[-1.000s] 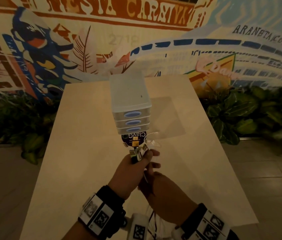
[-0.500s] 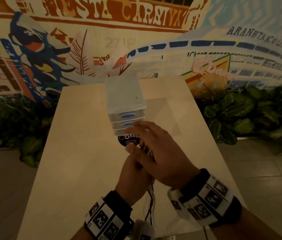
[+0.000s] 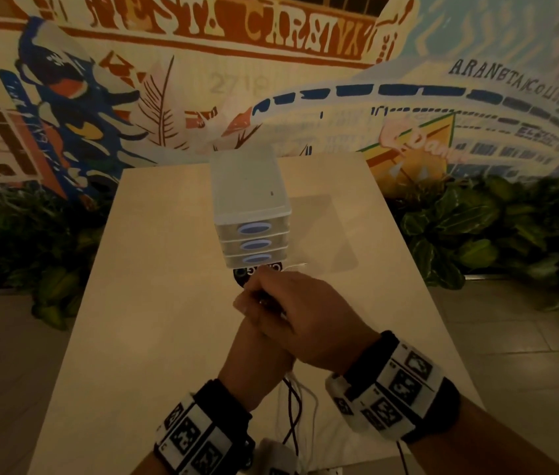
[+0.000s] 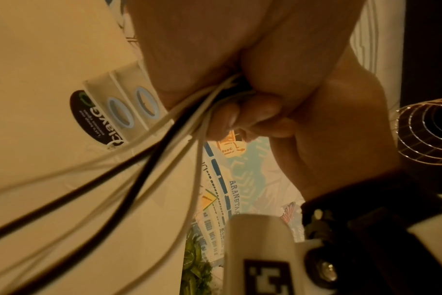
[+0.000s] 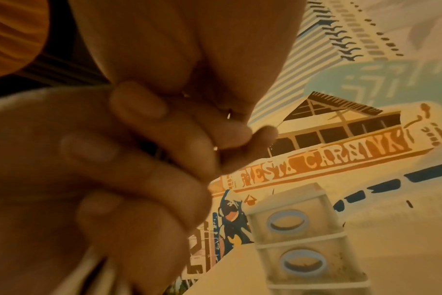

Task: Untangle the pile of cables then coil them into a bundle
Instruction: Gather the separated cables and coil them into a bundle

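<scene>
A bunch of white and black cables (image 4: 179, 127) runs out of my left hand (image 4: 215, 59), whose fingers are curled round it. In the head view the loose cables (image 3: 293, 402) hang below both wrists toward the table's near edge. My left hand (image 3: 250, 358) is raised over the table, and my right hand (image 3: 305, 310) lies over its top, fingers curled round the upper end of the bundle. The right wrist view shows my right hand (image 5: 230, 137) pinching at the bundle's top beside the left hand's knuckles (image 5: 129, 179). The bundle's top end is hidden by the hands.
A small translucent drawer unit (image 3: 250, 204) with three blue-handled drawers stands mid-table just beyond my hands. A round black sticker (image 3: 241, 275) lies at its foot. The pale table (image 3: 154, 303) has floor on both sides, with plants (image 3: 470, 231) and a mural wall behind.
My right hand came up from under the left hand, spread its fingers over the bundle, and has now curled down onto its top. The left hand kept its grip.
</scene>
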Demonstrator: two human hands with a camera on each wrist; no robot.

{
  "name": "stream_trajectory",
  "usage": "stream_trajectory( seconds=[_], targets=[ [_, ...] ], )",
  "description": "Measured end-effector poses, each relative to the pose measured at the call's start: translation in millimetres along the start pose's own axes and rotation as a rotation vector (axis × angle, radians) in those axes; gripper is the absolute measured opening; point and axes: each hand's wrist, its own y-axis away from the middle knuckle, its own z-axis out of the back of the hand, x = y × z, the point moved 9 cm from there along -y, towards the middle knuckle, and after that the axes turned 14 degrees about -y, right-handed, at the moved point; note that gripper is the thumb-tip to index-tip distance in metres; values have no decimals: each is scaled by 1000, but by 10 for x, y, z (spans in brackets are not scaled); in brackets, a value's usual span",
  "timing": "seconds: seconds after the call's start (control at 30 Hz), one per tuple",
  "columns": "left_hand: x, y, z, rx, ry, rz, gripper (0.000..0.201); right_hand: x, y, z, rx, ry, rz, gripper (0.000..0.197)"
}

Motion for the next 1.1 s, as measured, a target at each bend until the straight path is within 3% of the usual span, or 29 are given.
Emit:
stream_trajectory(
  seconds=[0.07,0.17,0.23,0.3,0.37,0.4,0.47,0.53,0.6,0.73,0.87,1.0,1.1],
  targets=[
    [-48,-23,21,25,-130,-64,13,-81,2,48,-32,-24,-30,29],
    [23,-113,81,-18,-295,-52,30,-183,19,-39,-25,5,-45,22],
    [96,-102,106,-10,-182,21,33,-199,55,-173,43,64,-5,22],
    [154,-69,180,-49,-39,52,24,-223,99,-270,128,100,29,37],
    [131,-32,161,-39,-121,-21,8,-358,119,-221,176,-3,-1,47],
    [138,-23,178,-45,-142,-31,13,-486,91,-124,129,-110,-41,49],
    [210,-12,206,-61,-104,17,19,-1008,12,186,-120,-243,-160,44],
    [329,-4,265,-76,-14,105,19,-1762,-20,439,-353,-88,-356,30],
    [443,10,301,-74,53,177,25,-2403,-39,412,-348,113,-529,16],
    [543,14,362,-51,182,230,32,-2977,-227,21,-129,153,-583,20],
    [596,4,405,-44,178,239,25,-3256,-283,-239,42,267,-706,39],
    [661,-12,497,-85,168,253,25,-3233,-201,-133,-47,141,-753,22],
    [667,-37,510,-92,130,242,27,-2867,-44,113,-156,-4,-696,23]
  ],
)
